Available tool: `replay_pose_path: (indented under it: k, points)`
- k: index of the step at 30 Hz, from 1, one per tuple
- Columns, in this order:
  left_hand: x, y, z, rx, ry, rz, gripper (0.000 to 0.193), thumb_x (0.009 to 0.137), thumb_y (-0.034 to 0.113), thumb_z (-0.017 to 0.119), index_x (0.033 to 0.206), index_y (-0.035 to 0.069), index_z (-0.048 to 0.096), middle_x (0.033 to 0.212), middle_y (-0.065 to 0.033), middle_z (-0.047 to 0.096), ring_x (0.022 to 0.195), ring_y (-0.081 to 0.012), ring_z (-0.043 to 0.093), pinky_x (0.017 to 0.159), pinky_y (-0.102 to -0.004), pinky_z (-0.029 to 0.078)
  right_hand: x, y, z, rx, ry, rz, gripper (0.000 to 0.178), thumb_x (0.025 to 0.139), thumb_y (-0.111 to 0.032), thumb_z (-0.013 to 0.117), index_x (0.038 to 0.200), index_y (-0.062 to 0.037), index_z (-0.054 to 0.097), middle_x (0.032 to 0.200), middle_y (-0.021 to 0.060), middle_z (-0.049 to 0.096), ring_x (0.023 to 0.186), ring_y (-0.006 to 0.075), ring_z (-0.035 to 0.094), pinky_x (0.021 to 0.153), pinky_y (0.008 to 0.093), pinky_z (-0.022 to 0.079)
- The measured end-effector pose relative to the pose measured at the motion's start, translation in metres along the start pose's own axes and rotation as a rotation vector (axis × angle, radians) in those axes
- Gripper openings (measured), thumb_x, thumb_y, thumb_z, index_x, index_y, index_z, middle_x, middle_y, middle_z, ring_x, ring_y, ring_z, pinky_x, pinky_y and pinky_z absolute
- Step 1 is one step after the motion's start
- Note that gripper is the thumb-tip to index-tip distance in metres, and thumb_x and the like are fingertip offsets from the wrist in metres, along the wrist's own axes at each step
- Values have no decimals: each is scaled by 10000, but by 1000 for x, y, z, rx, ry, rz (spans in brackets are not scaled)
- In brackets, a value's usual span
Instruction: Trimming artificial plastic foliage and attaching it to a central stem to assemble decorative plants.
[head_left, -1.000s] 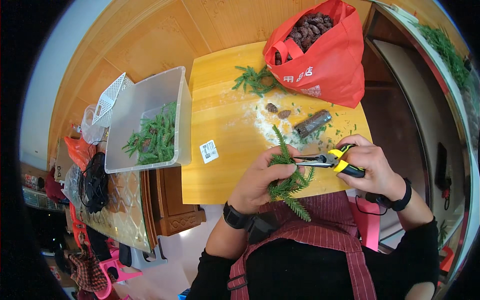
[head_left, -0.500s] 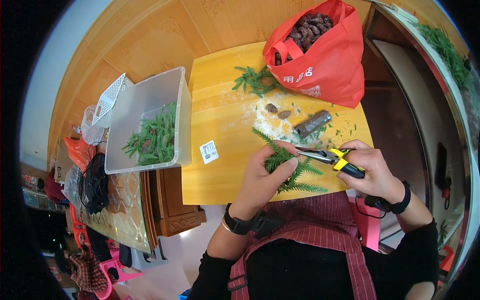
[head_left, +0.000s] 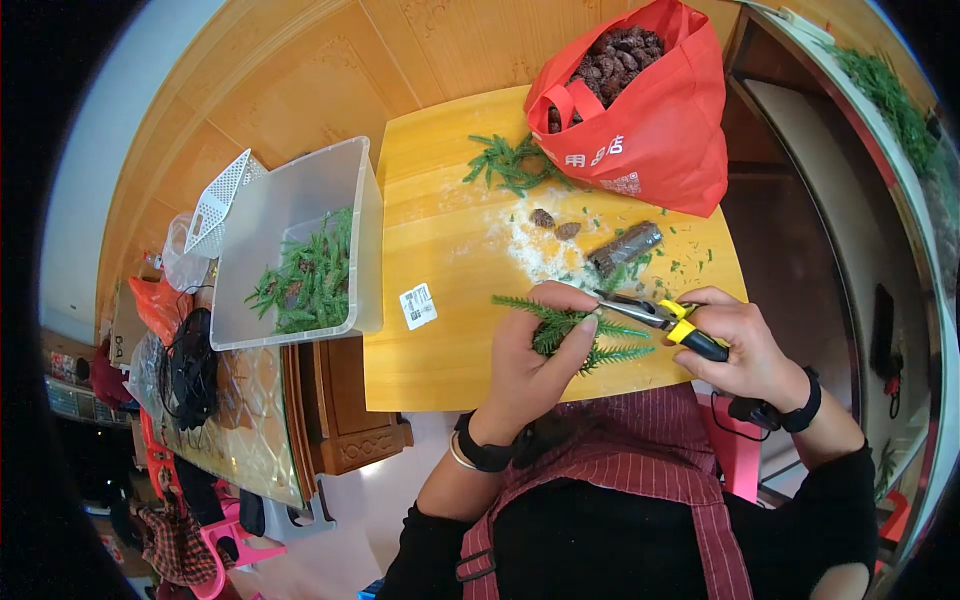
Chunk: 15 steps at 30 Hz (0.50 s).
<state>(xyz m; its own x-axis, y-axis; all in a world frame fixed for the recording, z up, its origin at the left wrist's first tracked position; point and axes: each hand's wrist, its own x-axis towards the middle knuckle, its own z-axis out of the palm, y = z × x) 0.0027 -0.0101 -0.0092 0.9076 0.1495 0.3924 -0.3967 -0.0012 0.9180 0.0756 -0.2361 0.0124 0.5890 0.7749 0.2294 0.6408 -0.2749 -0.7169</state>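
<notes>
My left hand [head_left: 538, 350] is closed around a green artificial pine sprig [head_left: 618, 340], above the near edge of the yellow tabletop [head_left: 450, 365]. In my right hand [head_left: 738, 338] are long-nosed pliers [head_left: 655, 315] with yellow and black handles. Their jaws point left and reach the tips of my left thumb and forefinger. Whatever lies between the jaw tips is too small to make out. Beyond my hands lie two loose pine cones [head_left: 555, 223] among white powder, with a dark wrapped roll [head_left: 626, 248] beside them.
A red bag [head_left: 665, 140] full of pine cones stands at the back right, with more green sprigs [head_left: 505, 163] beside it. To the left, a clear plastic bin [head_left: 362, 240] holds several sprigs. A white label [head_left: 418, 306] lies near it. Black cables [head_left: 190, 365] hang further left.
The sprig has turned in my left hand, its upper tip swinging to the left. My left hand has tilted slightly. My right hand and the pliers have barely shifted.
</notes>
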Motion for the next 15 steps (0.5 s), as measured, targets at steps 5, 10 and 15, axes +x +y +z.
replay_pose_path:
  k: [5, 10, 15]
  points:
    - [-1, -2, -1, -53, -21, -23, 151, 801, -9, 558, 949, 12, 535, 851, -54, 532, 757, -107, 499, 667, -236, 398, 0, -1, -1, 3, 39, -16, 114, 683, -102, 667, 749, -16, 631, 734, 117, 598, 825, 286, 578, 745, 337, 459]
    - [-1, -3, -1, -83, -34, -43, 152, 802, -14, 557, 951, 5, 532, 859, -56, 531, 779, -109, 501, 689, -233, 398, 0, -7, -5, -18, 25, 104, 128, 674, -89, 672, 680, -1, 578, 686, 116, 569, 741, 298, 578, 663, 336, 460]
    - [-1, -4, -3, 26, -63, 29, 166, 803, -44, 502, 963, -3, 492, 922, -120, 544, 853, -167, 536, 780, -288, 430, 0, -10, -4, -4, -7, 194, 112, 677, -84, 671, 699, -3, 596, 663, 112, 562, 751, 294, 580, 676, 329, 459]
